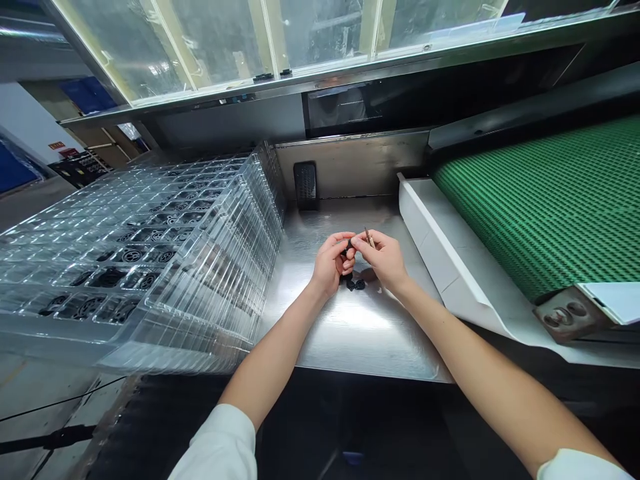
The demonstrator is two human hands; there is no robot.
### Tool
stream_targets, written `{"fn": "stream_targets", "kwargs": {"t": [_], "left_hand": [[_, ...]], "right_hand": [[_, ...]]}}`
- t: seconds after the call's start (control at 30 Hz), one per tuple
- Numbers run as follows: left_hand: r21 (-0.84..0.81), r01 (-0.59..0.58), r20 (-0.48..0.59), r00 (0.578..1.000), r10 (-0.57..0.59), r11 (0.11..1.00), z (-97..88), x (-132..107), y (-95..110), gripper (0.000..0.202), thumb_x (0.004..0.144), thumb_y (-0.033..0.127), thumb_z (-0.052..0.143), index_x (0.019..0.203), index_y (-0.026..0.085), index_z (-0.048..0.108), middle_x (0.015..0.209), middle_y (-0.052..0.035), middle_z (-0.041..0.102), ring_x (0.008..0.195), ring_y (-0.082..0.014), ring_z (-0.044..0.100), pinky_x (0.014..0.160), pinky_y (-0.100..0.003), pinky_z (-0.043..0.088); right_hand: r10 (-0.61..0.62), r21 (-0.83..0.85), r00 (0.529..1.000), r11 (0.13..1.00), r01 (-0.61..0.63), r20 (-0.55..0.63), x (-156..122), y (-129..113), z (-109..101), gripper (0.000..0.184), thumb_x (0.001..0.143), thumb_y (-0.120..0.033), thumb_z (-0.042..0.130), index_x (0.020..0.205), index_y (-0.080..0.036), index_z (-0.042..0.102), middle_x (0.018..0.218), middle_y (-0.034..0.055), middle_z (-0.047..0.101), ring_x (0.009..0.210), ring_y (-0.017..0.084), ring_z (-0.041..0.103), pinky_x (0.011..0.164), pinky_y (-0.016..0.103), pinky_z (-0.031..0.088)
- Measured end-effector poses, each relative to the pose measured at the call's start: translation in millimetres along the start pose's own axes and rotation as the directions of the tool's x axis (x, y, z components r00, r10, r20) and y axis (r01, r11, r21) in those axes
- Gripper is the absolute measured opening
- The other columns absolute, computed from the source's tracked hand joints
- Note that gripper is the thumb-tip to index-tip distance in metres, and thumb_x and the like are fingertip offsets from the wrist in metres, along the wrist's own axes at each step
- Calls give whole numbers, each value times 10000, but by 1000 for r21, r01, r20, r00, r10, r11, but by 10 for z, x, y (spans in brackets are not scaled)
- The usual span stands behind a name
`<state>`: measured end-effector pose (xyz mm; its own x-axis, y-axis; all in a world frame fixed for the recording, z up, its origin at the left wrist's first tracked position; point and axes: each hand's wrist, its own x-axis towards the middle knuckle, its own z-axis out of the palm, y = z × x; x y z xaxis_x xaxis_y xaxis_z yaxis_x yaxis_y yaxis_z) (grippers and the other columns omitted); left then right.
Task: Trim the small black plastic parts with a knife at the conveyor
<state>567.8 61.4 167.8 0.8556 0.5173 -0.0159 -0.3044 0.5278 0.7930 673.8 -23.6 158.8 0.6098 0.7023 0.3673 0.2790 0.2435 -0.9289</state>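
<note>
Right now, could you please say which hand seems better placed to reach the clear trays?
Probably the left hand: it is nearer the clear trays, while the right hand holds a slim tool.

Bright, cloudy panels (320, 37) span the top, a white wall (35, 120) far left.

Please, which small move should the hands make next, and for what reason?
Perhaps turn the small black part slightly to see its other side: the left hand and right hand meet at it, while the thin tool in the right hand seems to point away from it.
</note>
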Motion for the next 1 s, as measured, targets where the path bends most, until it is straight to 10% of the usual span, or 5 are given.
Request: {"fn": "stream_targets", "kwargs": {"t": [0.47,1.0], "left_hand": [[134,-83,74,994,74,987,11,-24,-15,485,815,436,769,1222,192,669,711,34,523,507,-57,393,449,-183,257],[34,-39,93,995,35,999,41,-54,43,298,857,339,715,1094,194,606,674,43,471,478,-60,345,443,-186,233]], "right_hand": [[-71,-68,997,995,69,-18,-10,-15,-35,447,901,-664,680,800,-229,661,717,15,663,638,179,603,627,317,507],[-33,-54,999,998,32,-25,19,5,-42,414,841,-620,729,791,-215,656,661,-4,631,583,144,483,554,285,394]]}}
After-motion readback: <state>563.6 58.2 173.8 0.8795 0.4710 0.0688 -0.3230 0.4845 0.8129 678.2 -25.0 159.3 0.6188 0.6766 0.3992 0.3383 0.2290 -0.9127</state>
